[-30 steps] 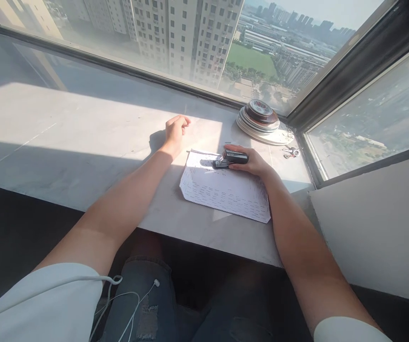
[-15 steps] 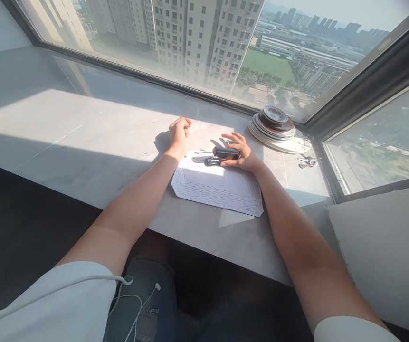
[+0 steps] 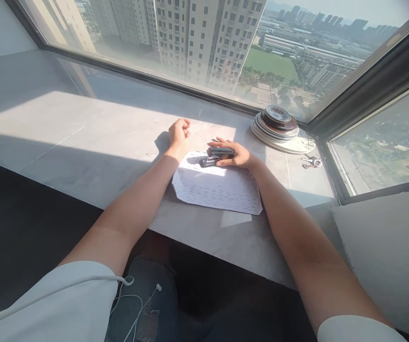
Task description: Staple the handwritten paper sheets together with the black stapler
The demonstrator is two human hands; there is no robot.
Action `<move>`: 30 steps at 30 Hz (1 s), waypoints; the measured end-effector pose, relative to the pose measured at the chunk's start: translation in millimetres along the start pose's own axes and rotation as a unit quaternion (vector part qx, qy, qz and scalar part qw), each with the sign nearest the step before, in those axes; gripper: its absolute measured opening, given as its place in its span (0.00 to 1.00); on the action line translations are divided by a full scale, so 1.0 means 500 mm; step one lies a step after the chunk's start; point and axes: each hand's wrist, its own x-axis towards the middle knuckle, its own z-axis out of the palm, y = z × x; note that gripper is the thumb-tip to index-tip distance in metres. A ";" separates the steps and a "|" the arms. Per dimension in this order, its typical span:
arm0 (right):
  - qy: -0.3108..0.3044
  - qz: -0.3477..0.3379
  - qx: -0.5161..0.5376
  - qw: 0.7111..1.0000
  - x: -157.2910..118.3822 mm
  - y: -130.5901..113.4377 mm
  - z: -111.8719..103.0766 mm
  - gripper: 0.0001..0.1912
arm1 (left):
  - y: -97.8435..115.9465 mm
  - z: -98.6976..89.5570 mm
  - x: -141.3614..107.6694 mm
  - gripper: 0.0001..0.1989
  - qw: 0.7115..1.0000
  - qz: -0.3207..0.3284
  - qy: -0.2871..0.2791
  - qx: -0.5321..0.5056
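My right hand (image 3: 239, 154) is closed around a black stapler (image 3: 220, 153), its thumb on the near side and its fingers along the far side. The stapler's base is over the upper part of a stack of white paper (image 3: 218, 190) with printed lines and clipped corners. Beyond the paper's upper left corner, my left hand (image 3: 180, 131) rests on the sill with its fingers curled in. I see nothing held in it.
A stack of plates (image 3: 279, 133) topped by a dark round dish stands by the window corner. Keys (image 3: 311, 162) lie right of it. The marble sill (image 3: 65, 137) ends at a front edge above my legs. White earphones (image 3: 158, 287) hang over my jeans.
My right hand has shifted slightly left with the stapler, and its raised fingers have come down along the stapler's far side. My left hand stays in place.
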 end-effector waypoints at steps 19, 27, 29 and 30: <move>0.093 0.060 0.056 0.992 -0.233 -0.093 0.008 0.16 | 0.004 0.016 -0.033 0.08 0.989 0.085 -0.119 -0.006; 0.119 0.038 0.044 0.991 -0.245 -0.078 -0.003 0.16 | 0.004 0.029 -0.092 0.11 0.792 0.291 -0.396 0.362; 0.131 0.033 0.034 0.990 -0.244 -0.072 -0.002 0.16 | 0.005 0.028 -0.092 0.12 0.787 0.298 -0.370 0.394; 0.134 0.032 0.029 0.990 -0.244 -0.071 -0.001 0.17 | 0.006 0.027 -0.091 0.12 0.788 0.300 -0.350 0.408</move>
